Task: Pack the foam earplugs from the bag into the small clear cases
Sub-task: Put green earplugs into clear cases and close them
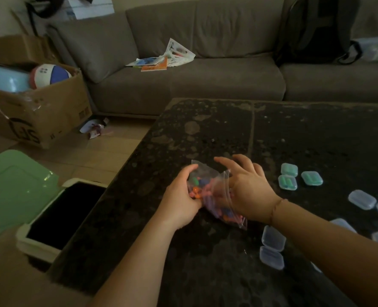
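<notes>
Clearly only partway through. Three small cases (298, 177) already filled with green earplugs, closed, lying together on the dark table (205, 129), to the right of the hands. Several clear cases (362, 199) still empty, spread near the right edge of the view; one more open case (272, 245) lying flat, nearer, just beside the right forearm. So most of the packing left to do, judging by the number of empty cases.

Clear plastic bag (214, 196) held above the table between both hands, still holding many earplugs (196, 191) in pink, orange, blue and green. Left hand (180, 200) gripping the bag from its left side, fingers curled around it. Right hand (247, 187) at the bag's mouth, fingers bent; impossible to tell whether pinching an earplug inside or only holding the plastic edge.
</notes>
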Action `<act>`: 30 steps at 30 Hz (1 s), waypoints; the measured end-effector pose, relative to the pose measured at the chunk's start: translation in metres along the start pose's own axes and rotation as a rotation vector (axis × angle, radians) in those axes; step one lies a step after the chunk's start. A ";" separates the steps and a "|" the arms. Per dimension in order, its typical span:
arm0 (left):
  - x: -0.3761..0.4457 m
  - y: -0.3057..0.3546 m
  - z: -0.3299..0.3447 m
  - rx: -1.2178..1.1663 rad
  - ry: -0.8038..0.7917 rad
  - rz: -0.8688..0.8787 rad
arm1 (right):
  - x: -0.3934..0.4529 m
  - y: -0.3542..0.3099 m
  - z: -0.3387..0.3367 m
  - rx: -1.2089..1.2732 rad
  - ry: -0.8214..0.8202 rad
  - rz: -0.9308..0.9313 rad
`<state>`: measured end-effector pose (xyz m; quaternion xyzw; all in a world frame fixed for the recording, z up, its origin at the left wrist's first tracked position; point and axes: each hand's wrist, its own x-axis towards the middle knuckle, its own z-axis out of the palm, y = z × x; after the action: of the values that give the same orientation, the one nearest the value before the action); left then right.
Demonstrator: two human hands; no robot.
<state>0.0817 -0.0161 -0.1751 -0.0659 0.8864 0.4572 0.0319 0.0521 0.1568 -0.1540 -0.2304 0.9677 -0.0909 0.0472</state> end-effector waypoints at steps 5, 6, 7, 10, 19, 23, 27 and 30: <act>-0.001 -0.001 -0.004 -0.073 -0.013 -0.007 | 0.000 -0.004 -0.001 -0.067 0.005 -0.016; -0.001 -0.001 -0.005 -0.072 -0.023 -0.001 | 0.001 -0.005 -0.001 -0.046 -0.005 -0.010; -0.002 -0.002 -0.005 -0.078 -0.032 0.002 | 0.002 -0.006 -0.001 -0.019 -0.023 0.003; -0.001 -0.006 -0.007 -0.101 -0.052 0.002 | 0.002 -0.007 0.002 -0.001 -0.042 0.028; -0.001 -0.002 -0.016 -0.016 -0.056 -0.002 | 0.001 0.003 0.005 0.246 0.011 0.001; -0.003 0.000 -0.023 0.062 -0.006 -0.034 | -0.006 0.009 -0.001 0.269 0.104 -0.008; -0.005 0.002 -0.026 0.168 0.040 -0.058 | -0.015 0.014 -0.006 0.224 0.145 -0.023; -0.008 0.006 -0.029 0.193 0.063 -0.064 | -0.024 0.017 -0.010 0.239 0.192 0.011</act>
<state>0.0892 -0.0358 -0.1527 -0.1053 0.9242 0.3662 0.0249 0.0648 0.1846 -0.1461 -0.2081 0.9513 -0.2267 -0.0179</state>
